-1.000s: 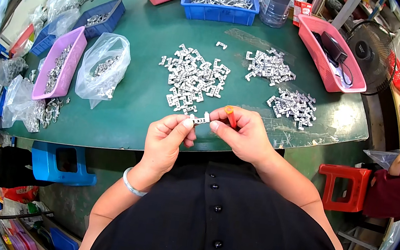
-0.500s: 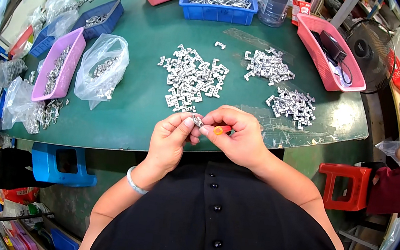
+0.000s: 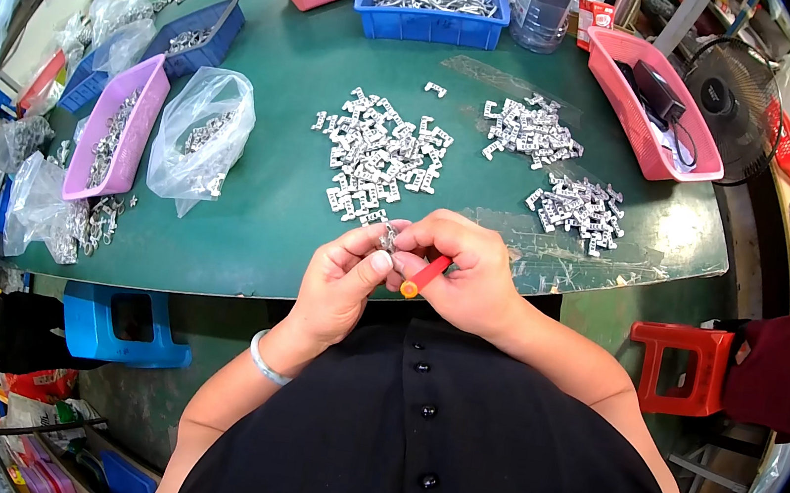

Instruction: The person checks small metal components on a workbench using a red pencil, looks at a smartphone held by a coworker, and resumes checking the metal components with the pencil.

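At the table's near edge, my left hand pinches a small silver metal part between thumb and fingers. My right hand is closed around a red screwdriver-like handle with an orange-yellow end pointing toward me; its tip is hidden. The fingertips of both hands meet at the metal part, and the right fingers partly cover it. Just beyond them lies a wide pile of small silver metal pieces. Two smaller piles, a farther one and a nearer one, lie to the right.
On the left are a clear plastic bag and a purple tray of metal parts. A blue bin of metal rings stands at the far side. At the right sits a pink basket with a black device. Other people work around the table.
The red handle has swung so its orange-yellow end now points lower and nearer to me, with more of it showing. The metal part has turned slightly in my fingertips.
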The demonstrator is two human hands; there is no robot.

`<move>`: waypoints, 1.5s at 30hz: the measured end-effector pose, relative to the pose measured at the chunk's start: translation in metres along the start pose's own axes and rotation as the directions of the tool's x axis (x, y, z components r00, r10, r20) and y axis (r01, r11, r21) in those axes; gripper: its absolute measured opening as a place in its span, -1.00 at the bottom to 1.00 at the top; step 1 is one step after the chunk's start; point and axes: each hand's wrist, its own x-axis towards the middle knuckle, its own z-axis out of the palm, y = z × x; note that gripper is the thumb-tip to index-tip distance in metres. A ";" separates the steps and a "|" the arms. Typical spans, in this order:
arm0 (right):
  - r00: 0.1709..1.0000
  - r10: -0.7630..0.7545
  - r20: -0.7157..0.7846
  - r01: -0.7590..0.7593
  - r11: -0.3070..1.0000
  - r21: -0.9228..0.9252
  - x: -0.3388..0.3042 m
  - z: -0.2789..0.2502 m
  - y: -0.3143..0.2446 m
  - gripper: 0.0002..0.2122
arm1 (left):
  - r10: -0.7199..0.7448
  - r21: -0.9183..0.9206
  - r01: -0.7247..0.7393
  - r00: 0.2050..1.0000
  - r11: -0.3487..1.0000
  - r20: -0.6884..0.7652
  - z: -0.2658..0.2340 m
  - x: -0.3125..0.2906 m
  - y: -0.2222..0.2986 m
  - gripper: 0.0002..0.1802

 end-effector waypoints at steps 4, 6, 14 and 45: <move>0.997 -0.067 -0.026 0.065 0.996 -0.065 -0.001 0.001 0.008 -0.85 | -0.003 -0.017 0.004 0.999 1.000 0.037 -0.002 0.000 -0.001 -0.61; 0.991 -0.132 0.013 0.132 0.983 -0.126 -0.001 -0.001 0.004 -0.91 | -0.001 0.001 0.001 1.000 1.000 0.016 -0.002 0.000 -0.001 -0.60; 0.986 -0.165 -0.005 0.160 0.963 -0.219 -0.002 -0.004 0.002 -0.86 | 0.039 0.090 -0.036 0.999 0.995 -0.030 0.001 -0.001 0.001 -0.59; 0.941 -0.316 0.120 0.338 0.884 -0.323 -0.006 -0.016 0.011 -0.80 | 0.635 0.821 -0.548 0.694 0.159 0.340 0.009 0.000 0.011 -0.77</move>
